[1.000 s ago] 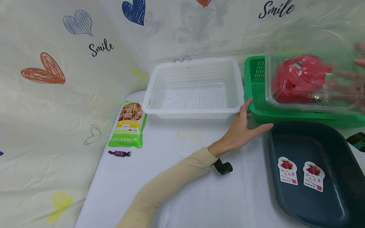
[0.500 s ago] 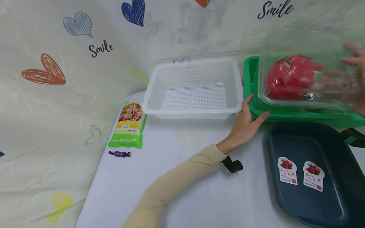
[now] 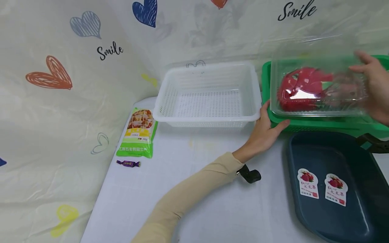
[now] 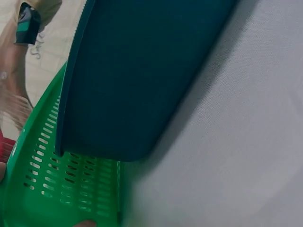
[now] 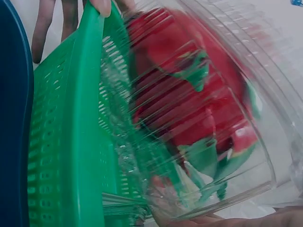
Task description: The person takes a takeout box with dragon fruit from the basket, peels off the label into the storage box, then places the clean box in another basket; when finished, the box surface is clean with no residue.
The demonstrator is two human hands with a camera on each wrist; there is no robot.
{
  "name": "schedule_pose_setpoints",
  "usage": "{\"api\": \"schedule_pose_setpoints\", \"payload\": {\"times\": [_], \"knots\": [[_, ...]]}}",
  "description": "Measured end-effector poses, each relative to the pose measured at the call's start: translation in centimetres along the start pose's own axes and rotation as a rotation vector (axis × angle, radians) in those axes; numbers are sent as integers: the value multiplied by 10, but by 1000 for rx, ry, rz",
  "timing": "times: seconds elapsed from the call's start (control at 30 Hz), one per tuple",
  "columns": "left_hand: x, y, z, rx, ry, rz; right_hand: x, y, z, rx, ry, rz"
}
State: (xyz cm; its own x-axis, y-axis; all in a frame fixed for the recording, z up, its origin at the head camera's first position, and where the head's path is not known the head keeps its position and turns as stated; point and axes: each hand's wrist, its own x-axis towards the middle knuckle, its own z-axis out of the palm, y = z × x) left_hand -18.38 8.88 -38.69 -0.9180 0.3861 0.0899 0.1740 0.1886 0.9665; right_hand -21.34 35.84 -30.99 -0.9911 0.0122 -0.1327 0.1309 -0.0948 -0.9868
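In the head view my left hand (image 3: 262,135) grips the left front corner of a green slotted basket (image 3: 328,124); in the right wrist view its fingertips come over the basket's rim. My right hand (image 3: 373,89), blurred, holds a clear plastic box (image 3: 340,109) by its right end, over the green basket. Inside the box lies a red fruit with green scales, like a dragon fruit (image 5: 189,94). The box is tilted in the right wrist view, and part of it sits within the basket's rim. The fingers under the box are mostly hidden.
A white slotted basket (image 3: 209,101) stands left of the green one. In front on the right is a dark blue tub (image 3: 334,158) with two fruit stickers. A green food packet (image 3: 138,135) and a purple wrapped candy (image 3: 129,163) lie at the table's left edge.
My right hand has brought the clear box with the red fruit leftward and lower over the green basket. My left hand has shifted slightly right, its thumb now against the green basket's front rim.
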Motion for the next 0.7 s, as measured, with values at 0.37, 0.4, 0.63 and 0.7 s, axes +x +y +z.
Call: {"api": "schedule_pose_setpoints", "payload": {"times": [0.37, 0.4, 0.63, 0.7], "knots": [[1, 1, 2, -43, 17, -43, 6, -11, 15, -506, -19, 84], [1, 0, 2, -48, 19, -46, 6, -12, 17, -520, -21, 82], [0, 0, 2, -58, 18, -52, 15, -18, 16, -637, -57, 85], [0, 1, 3, -55, 23, -61, 17, -19, 16, -639, -68, 96]]}}
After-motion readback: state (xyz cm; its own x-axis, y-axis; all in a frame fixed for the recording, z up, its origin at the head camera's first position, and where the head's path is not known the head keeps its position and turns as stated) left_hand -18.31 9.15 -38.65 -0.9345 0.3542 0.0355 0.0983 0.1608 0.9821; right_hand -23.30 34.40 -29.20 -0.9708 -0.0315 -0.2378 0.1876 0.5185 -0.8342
